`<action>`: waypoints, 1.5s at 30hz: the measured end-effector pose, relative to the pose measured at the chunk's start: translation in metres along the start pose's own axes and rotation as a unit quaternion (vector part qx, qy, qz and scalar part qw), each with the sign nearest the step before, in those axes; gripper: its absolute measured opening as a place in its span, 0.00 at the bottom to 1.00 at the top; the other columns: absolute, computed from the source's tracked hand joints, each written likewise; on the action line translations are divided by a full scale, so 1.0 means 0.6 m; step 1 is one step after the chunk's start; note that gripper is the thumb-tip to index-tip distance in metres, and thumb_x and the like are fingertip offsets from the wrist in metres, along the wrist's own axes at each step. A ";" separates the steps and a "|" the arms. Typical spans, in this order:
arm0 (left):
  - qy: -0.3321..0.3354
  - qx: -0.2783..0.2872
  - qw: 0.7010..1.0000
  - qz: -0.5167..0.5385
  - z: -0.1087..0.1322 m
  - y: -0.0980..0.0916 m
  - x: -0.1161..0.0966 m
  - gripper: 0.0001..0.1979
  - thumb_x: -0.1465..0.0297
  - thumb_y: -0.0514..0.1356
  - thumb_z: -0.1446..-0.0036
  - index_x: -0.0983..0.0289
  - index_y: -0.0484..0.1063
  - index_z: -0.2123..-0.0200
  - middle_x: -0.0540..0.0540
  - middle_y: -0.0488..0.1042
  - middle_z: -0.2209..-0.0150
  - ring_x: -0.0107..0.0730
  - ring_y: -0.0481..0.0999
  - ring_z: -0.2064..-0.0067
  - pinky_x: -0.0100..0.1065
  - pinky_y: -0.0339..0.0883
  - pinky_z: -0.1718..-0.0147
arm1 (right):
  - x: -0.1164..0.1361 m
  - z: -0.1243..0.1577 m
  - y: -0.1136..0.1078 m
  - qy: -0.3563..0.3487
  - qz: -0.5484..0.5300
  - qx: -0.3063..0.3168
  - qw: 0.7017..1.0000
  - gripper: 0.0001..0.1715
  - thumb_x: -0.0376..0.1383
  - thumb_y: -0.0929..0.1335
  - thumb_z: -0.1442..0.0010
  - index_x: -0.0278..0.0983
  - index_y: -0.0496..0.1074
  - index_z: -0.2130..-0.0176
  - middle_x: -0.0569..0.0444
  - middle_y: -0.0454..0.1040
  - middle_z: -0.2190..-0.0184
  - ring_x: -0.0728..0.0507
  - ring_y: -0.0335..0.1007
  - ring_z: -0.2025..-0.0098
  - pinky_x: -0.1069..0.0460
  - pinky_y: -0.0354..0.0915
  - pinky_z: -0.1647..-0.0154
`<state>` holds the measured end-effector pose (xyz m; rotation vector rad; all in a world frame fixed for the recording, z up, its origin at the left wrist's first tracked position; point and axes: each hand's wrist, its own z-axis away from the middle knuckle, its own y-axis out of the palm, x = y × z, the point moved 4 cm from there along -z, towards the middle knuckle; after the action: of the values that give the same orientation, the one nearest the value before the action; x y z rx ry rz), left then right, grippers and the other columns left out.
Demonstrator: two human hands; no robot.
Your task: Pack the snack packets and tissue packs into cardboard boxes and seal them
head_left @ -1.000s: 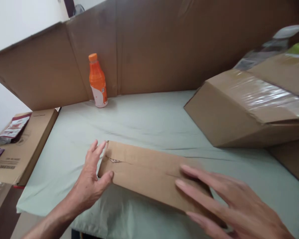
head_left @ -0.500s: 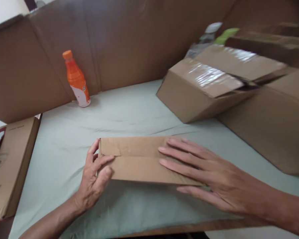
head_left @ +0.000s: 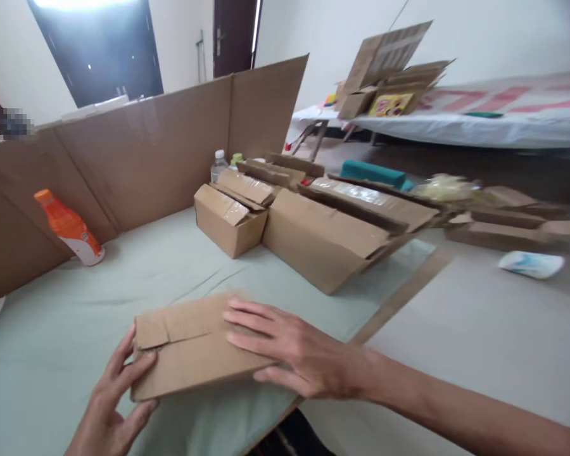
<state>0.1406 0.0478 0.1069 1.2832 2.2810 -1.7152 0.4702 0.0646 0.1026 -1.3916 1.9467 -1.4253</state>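
Observation:
A flat brown cardboard box [head_left: 185, 351] lies on the pale green cloth-covered table [head_left: 52, 323] near its front edge. My left hand [head_left: 111, 405] cups the box's left end, with the fingers curled against its side. Spread flat, my right hand [head_left: 297, 354] presses on the box's right half, fingers pointing left. Neither hand has lifted the box off the table.
An orange bottle [head_left: 69, 228] stands at the far left against a tall cardboard screen [head_left: 147, 152]. Two open cartons [head_left: 230, 215] [head_left: 332, 234] sit at the back right, with a clear bottle [head_left: 218, 166] behind them. More boxes and a white packet [head_left: 532, 264] lie on the floor to the right.
The view has swung right and up, bringing the room and further cartons into sight. Both hands stay on the flat box; the left has slid down to its near left corner.

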 end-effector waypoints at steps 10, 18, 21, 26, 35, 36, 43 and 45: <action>-0.083 -0.022 0.970 0.229 -0.314 0.299 -0.075 0.35 0.70 0.59 0.37 0.59 0.54 0.28 0.67 0.59 0.30 0.51 0.64 0.30 0.57 0.59 0.33 | -0.043 0.179 -0.062 0.254 0.322 -0.171 0.896 0.34 0.42 0.64 0.31 0.36 0.59 0.30 0.38 0.73 0.39 0.27 0.70 0.40 0.36 0.74 0.48; -0.089 0.080 0.961 0.249 -0.284 0.436 -0.114 0.48 0.71 0.65 0.48 0.66 0.48 0.27 0.71 0.52 0.26 0.59 0.52 0.26 0.58 0.52 0.29 | -0.112 0.120 -0.058 0.307 0.361 -0.170 0.864 0.28 0.38 0.62 0.31 0.28 0.64 0.36 0.31 0.75 0.46 0.25 0.71 0.45 0.34 0.73 0.54; -0.076 0.125 0.961 0.233 -0.271 0.443 -0.115 0.52 0.70 0.67 0.52 0.68 0.48 0.27 0.70 0.48 0.25 0.59 0.48 0.24 0.57 0.46 0.27 | -0.110 0.117 -0.055 0.296 0.367 -0.164 0.866 0.26 0.39 0.62 0.30 0.26 0.68 0.40 0.30 0.75 0.48 0.25 0.71 0.47 0.37 0.73 0.58; -0.065 0.170 0.964 0.193 -0.264 0.433 -0.112 0.54 0.68 0.66 0.54 0.69 0.48 0.26 0.70 0.48 0.25 0.59 0.50 0.25 0.58 0.48 0.28 | -0.117 0.107 -0.049 0.314 0.395 -0.140 0.852 0.22 0.39 0.63 0.30 0.28 0.71 0.44 0.33 0.76 0.50 0.30 0.72 0.50 0.41 0.74 0.61; -0.106 0.180 0.976 0.057 -0.107 0.339 -0.051 0.40 0.73 0.60 0.48 0.67 0.60 0.30 0.68 0.54 0.27 0.61 0.53 0.26 0.63 0.48 0.29 | -0.140 0.102 -0.039 0.325 0.380 -0.135 0.855 0.26 0.41 0.65 0.33 0.32 0.68 0.40 0.36 0.76 0.48 0.30 0.71 0.46 0.40 0.73 0.52; -0.113 0.181 0.976 0.040 -0.085 0.325 -0.043 0.38 0.73 0.60 0.48 0.68 0.62 0.32 0.69 0.55 0.27 0.62 0.52 0.26 0.64 0.48 0.29 | -0.141 0.106 -0.038 0.321 0.372 -0.147 0.859 0.27 0.43 0.65 0.32 0.32 0.66 0.39 0.36 0.76 0.48 0.29 0.70 0.45 0.39 0.72 0.50; -0.152 0.159 0.975 -0.031 0.052 0.270 -0.077 0.28 0.61 0.60 0.36 0.62 0.68 0.35 0.64 0.58 0.27 0.57 0.52 0.25 0.62 0.42 0.28 | -0.074 0.128 -0.060 0.286 0.370 -0.271 0.842 0.44 0.48 0.64 0.31 0.35 0.48 0.25 0.27 0.63 0.33 0.18 0.65 0.37 0.27 0.68 0.44; -0.158 0.147 0.976 -0.040 0.076 0.272 -0.103 0.28 0.58 0.57 0.32 0.61 0.65 0.33 0.63 0.57 0.27 0.55 0.51 0.25 0.61 0.41 0.27 | -0.030 0.121 -0.068 0.229 0.328 -0.318 0.859 0.43 0.45 0.67 0.32 0.47 0.50 0.25 0.34 0.65 0.33 0.20 0.67 0.37 0.26 0.67 0.43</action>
<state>0.2601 -0.0152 -0.0128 0.8742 1.9814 -2.1666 0.5527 0.0421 0.1023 -0.4322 2.9890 -0.8424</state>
